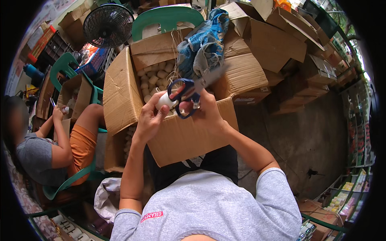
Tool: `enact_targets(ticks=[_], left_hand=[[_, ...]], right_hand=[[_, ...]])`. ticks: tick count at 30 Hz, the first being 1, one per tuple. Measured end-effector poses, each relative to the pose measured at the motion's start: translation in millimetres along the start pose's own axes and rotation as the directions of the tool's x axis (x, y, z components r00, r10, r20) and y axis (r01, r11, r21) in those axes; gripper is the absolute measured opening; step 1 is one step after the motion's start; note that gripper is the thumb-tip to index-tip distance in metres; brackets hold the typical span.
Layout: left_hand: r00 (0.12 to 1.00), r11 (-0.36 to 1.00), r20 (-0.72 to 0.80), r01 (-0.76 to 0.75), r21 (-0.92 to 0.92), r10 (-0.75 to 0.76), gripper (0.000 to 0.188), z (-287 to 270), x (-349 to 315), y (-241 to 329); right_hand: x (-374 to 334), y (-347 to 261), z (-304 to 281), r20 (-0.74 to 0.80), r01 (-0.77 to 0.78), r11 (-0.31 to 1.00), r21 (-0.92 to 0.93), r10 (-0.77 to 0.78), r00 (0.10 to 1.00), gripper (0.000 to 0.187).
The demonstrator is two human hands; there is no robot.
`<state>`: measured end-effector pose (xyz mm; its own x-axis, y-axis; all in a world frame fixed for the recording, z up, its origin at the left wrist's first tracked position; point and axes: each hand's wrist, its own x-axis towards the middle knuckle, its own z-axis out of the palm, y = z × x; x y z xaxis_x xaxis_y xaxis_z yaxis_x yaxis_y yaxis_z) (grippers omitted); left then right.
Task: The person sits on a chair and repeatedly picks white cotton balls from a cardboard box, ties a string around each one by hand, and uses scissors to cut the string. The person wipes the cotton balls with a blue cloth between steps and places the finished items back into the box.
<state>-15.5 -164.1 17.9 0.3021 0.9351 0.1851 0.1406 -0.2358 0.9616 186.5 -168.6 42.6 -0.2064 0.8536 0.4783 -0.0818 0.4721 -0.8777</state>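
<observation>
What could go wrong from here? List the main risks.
The scissors in the right hand point toward the frayed blue cloth; their blades might snag it. The white piece held in the left hand could slip into the open box and be hard to pick out among the pale pieces there.

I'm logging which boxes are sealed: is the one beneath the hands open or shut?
Open: the cardboard box has its near flap folded outward, and pale pieces show inside.

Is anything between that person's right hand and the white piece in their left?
Yes: the blue-handled scissors in the right hand; they sit between it and the white piece in the left hand. I can't tell whether they touch the piece.
</observation>
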Motion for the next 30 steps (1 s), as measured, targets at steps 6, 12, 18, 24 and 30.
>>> enact_targets(ticks=[6, 12, 18, 24, 30], left_hand=[[1.000, 0.999, -0.002, 0.005, -0.050, -0.005, 0.051, 0, -3, 3], [1.000, 1.000, -0.005, -0.008, -0.025, 0.008, 0.051, 2, -1, 8], [1.000, 0.998, -0.006, -0.018, -0.053, 0.018, 0.050, 2, -2, 7], [0.996, 0.800, -0.090, -0.065, -0.596, 0.015, 0.038, -18, 2, -23], [0.953, 0.603, -0.302, -0.248, -0.758, 0.012, 0.047, -32, 21, 3]], right_hand=[[-3, 6, -1, -0.076, 0.128, 0.991, -0.025, -0.130, 0.989, 0.036], [4, -15, 5, -0.184, 0.055, 0.906, 0.421, 0.026, 0.983, 0.039], [1, 1, 0, -0.078, 0.000, 0.990, 0.143, 0.011, 0.997, 0.040], [6, -15, -9, 0.078, -0.215, 0.961, 0.176, 0.204, 0.976, 0.022], [-24, -13, 23, 0.489, -0.670, 0.480, 0.566, 0.458, 0.742, 0.026]])
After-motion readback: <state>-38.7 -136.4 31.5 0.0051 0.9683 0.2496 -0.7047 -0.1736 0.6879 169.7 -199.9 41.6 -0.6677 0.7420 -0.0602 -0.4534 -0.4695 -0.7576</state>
